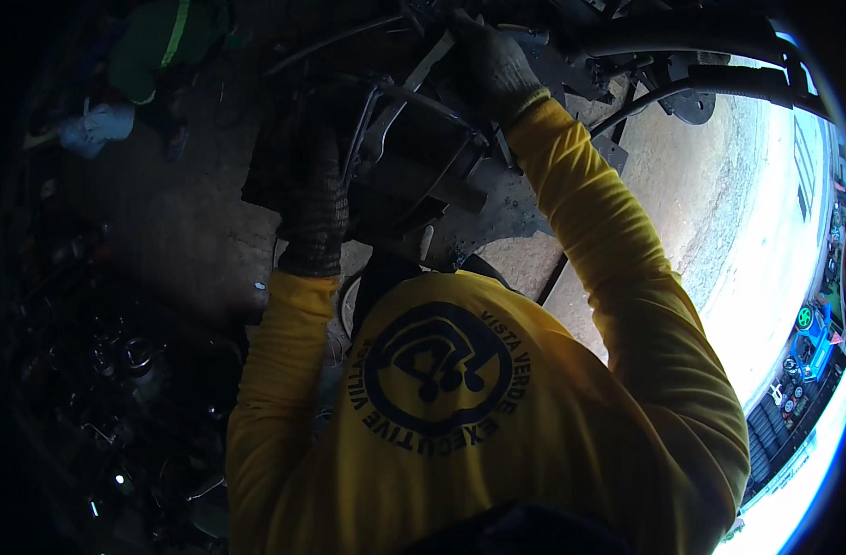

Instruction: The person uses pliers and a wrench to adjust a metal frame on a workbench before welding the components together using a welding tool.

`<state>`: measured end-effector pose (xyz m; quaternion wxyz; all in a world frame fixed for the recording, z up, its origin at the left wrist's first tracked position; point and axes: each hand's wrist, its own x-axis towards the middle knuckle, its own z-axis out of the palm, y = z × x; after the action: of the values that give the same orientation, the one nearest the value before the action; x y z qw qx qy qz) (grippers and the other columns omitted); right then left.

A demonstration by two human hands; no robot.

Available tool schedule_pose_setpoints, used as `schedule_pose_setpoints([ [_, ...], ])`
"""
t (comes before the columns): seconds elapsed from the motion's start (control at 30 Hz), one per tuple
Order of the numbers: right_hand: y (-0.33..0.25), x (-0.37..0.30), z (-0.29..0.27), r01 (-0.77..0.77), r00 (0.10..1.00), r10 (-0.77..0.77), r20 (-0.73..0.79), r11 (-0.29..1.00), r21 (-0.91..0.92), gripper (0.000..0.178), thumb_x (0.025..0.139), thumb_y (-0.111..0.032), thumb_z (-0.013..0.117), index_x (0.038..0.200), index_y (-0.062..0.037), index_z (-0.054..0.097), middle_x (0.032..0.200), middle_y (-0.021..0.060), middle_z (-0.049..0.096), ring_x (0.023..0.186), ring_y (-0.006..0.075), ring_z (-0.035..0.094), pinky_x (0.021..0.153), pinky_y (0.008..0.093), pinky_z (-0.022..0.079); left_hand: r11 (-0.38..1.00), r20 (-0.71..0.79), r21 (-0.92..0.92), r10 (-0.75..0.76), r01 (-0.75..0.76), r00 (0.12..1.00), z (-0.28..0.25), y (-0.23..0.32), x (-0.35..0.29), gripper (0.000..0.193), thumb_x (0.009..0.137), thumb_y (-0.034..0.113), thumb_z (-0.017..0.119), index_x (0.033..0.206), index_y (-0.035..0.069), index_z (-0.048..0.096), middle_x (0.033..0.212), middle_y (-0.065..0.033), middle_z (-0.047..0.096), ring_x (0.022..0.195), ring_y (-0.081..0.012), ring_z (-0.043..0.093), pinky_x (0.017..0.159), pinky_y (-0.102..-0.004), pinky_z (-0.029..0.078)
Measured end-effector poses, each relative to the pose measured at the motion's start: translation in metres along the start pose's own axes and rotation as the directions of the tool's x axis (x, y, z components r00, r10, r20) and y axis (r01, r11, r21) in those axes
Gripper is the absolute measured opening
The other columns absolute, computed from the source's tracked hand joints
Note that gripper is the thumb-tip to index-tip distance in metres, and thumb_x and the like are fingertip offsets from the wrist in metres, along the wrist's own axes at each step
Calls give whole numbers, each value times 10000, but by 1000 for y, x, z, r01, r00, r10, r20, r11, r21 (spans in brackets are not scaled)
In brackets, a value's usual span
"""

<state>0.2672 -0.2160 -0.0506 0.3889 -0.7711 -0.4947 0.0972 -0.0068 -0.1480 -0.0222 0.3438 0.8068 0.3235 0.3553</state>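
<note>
Both my hands wear dark knitted gloves below yellow sleeves. My left hand [314, 199] is closed around the left side of a dark metal assembly [423, 185] with thin rods and cables running over it. My right hand [490, 63] reaches further up and grips a flat grey metal bar [429, 65] at the top of the same assembly. The parts under both gloves are in deep shadow and hard to make out. My yellow shirt with a round dark emblem [437, 375] fills the lower middle.
Thick black hoses [719, 81] arc across the upper right. Green cloth [164, 37] and a pale blue rag [95, 125] lie on the concrete floor [173, 222] at upper left. Dark metal scrap [118, 370] is piled at lower left. Bright open ground [765, 240] and parked vehicles [811, 342] lie at right.
</note>
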Motion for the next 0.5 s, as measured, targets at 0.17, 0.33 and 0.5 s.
schedule_pose_setpoints([
  [0.17,-44,85,38,258,940,-259,224,966,34,360,1098,-217,369,1336,-40,572,1017,286,650,915,385,658,796,436,528,961,131,-164,-204,225,970,-6,9,3,492,923,156,712,1396,144,577,1322,-162,569,1229,-339,583,1003,-432,521],
  [0.33,-43,110,30,269,943,-268,199,963,20,321,1044,-150,433,1292,-31,598,1066,264,672,945,383,667,794,438,528,751,198,-414,-476,513,857,-4,41,15,476,952,230,705,1370,44,572,1305,-139,610,1199,-249,606,983,-401,527],
  [0.5,4,65,-52,139,939,-226,-261,939,-315,360,953,-204,639,1241,6,593,1025,163,701,922,311,690,764,379,544,848,-4,-404,-376,343,926,-1,46,11,476,966,272,703,1328,-11,580,1260,-109,643,1030,-143,654,815,-307,571],
])
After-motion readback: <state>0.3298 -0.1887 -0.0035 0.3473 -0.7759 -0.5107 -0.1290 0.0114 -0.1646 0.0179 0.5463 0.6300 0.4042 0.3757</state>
